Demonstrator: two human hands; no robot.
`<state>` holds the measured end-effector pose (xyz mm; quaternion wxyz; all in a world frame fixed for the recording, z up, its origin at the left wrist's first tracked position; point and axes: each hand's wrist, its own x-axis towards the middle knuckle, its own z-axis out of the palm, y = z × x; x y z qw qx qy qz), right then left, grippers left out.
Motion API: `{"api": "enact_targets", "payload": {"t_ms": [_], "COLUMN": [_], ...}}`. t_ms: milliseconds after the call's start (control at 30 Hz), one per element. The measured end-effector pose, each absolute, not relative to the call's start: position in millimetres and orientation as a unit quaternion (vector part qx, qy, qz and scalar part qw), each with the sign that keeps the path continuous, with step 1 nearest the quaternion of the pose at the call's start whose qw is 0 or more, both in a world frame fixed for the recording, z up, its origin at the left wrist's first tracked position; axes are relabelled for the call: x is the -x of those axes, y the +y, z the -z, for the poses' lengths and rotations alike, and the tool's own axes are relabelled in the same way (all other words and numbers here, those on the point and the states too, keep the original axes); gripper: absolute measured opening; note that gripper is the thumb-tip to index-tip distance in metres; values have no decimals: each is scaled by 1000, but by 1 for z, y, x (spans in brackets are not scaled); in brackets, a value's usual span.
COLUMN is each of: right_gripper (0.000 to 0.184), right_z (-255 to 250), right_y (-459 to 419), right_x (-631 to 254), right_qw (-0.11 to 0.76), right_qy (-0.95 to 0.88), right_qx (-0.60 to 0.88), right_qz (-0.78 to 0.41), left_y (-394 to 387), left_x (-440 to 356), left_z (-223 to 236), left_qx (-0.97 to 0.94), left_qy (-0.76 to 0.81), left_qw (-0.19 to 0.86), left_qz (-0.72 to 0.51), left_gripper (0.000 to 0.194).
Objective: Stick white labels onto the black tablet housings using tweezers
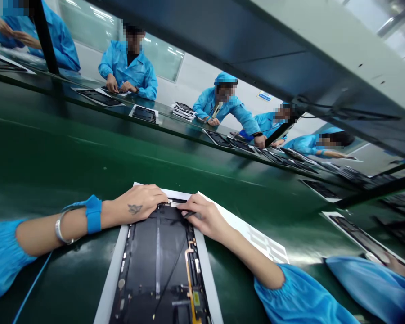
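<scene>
An opened tablet (168, 252) lies in front of me, its black inside, orange flex cable and small parts facing up. Under it is a white sheet (110, 281) whose borders show on both sides. My left hand (141, 202) rests over the tablet's upper left corner, fingers bent together at a small silvery part (171, 203) by the top edge; whatever is in its fingertips is hidden. At the upper right, my right hand (205, 216) is closed on a dark slender tool (189, 214), possibly tweezers, close to the same part. A blue wrist strap (93, 214) circles my left wrist.
A white sheet with grey printed patterns (253, 234) lies right of the tablet. Beyond the green bench (70, 157) runs a line with several tablets (145, 114) and co-workers in blue. A metal shelf (256, 40) hangs overhead. A neighbour's blue sleeve (367, 279) is at right.
</scene>
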<state>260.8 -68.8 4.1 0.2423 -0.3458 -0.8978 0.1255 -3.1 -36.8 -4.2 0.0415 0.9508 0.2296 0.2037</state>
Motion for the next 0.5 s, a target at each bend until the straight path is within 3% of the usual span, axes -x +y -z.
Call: {"api": "enact_targets", "payload": {"t_ms": [133,267,500], "right_gripper": [21,21,19], "right_z": [-5,-4,4], "right_y": [-69,-66,-70], "right_x": [-262,-261,-250], "right_qw": [217,285,331], "right_qy": [-911,-866,-848], "right_qx": [327,386,396], "right_qz": [-126,-142,-121], "left_y": [-37,-37,-37], "left_x": [4,5,-3], "left_z": [4,4,2], "left_qx": [-953,-953,-921], "left_qy": [218,222,279], "left_qw": [17,27,135], "left_qz": [-207,-205,-237], "left_gripper": [35,33,32]}}
